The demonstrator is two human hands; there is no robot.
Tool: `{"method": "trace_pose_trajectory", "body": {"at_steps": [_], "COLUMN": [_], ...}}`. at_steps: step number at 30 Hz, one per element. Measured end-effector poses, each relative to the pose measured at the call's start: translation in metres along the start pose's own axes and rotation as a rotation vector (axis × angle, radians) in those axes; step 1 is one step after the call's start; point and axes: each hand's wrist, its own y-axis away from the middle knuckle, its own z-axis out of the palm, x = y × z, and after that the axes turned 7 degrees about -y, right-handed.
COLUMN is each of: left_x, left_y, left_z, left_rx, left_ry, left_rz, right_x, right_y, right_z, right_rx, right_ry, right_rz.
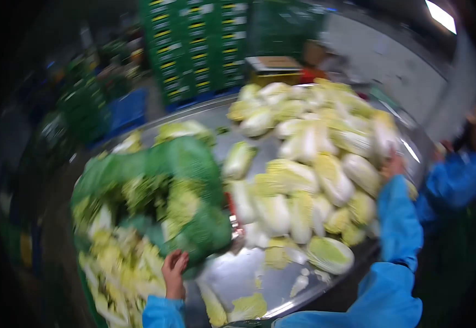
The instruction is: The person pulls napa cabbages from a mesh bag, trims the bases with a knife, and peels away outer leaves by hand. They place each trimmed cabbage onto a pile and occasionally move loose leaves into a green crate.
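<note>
From far away, I am looking down at a shiny metal worktop (224, 277). A big heap of pale cabbages (292, 177) is filling its middle and right side. My right grip (394, 165) is touching the low end of a long white cabbage (384, 134), which is lying at the heap's right edge. It is looking blurry there, so I cannot tell if the fingers are closing around it. My left grip (175, 268) is holding nothing, and its fingers are spreading and bending a little, just beside a green net (194, 158). Yellow and white leaves (123, 268) are lying in a pile on the net's near side. One small cabbage (239, 160) is sitting between the net and the heap. At the far right, another person (459, 177) is wearing blue sleeves. Behind, green crates (197, 49) are standing in tall stacks.
</note>
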Motion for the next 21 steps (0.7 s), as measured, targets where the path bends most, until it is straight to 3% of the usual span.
{"method": "trace_pose_trajectory", "body": {"at_steps": [1, 2, 4, 6, 7, 11, 12, 13, 15, 17, 19, 21], "left_x": [0.004, 0.007, 0.012, 0.020, 0.021, 0.029, 0.027, 0.022, 0.003, -0.008, -0.001, 0.009], "left_y": [-0.007, -0.013, -0.029, -0.051, -0.067, -0.141, -0.163, -0.185, -0.225, -0.247, -0.246, -0.243], "left_z": [-0.003, -0.007, -0.012, -0.016, -0.018, -0.018, -0.017, -0.017, -0.017, -0.019, -0.020, -0.022], "left_rx": [0.035, 0.086, 0.173, 0.216, 0.233, 0.193, 0.135, 0.144, 0.129, 0.114, -0.068, -0.055], "left_ry": [0.007, 0.047, 0.003, -0.072, -0.130, -0.479, -0.468, -0.568, -0.578, -0.548, -0.409, -0.514], "left_rz": [0.040, 0.074, 0.168, 0.288, 0.350, 0.460, 0.371, 0.401, 0.199, 0.106, 0.075, 0.005], "right_x": [0.005, 0.015, 0.040, 0.046, 0.053, 0.059, 0.067, 0.071, 0.061, 0.057, 0.061, 0.067], "right_y": [-0.047, -0.128, -0.179, -0.231, -0.257, -0.195, -0.182, -0.166, -0.040, 0.065, 0.134, 0.187], "right_z": [-0.021, -0.037, -0.050, -0.073, -0.095, -0.082, -0.074, -0.066, -0.006, 0.037, 0.052, 0.057], "right_rx": [-0.098, 0.114, 0.084, 0.226, 0.093, 0.104, 0.018, -0.070, -0.263, -0.323, -0.380, -0.438], "right_ry": [-0.012, 0.781, 0.670, 1.063, 1.207, 1.060, 1.030, 0.994, 0.741, 0.659, 0.649, 0.616], "right_rz": [0.041, -0.149, -0.551, -0.280, -0.468, -0.550, -0.749, -0.946, -0.566, -0.372, -0.289, -0.195]}}
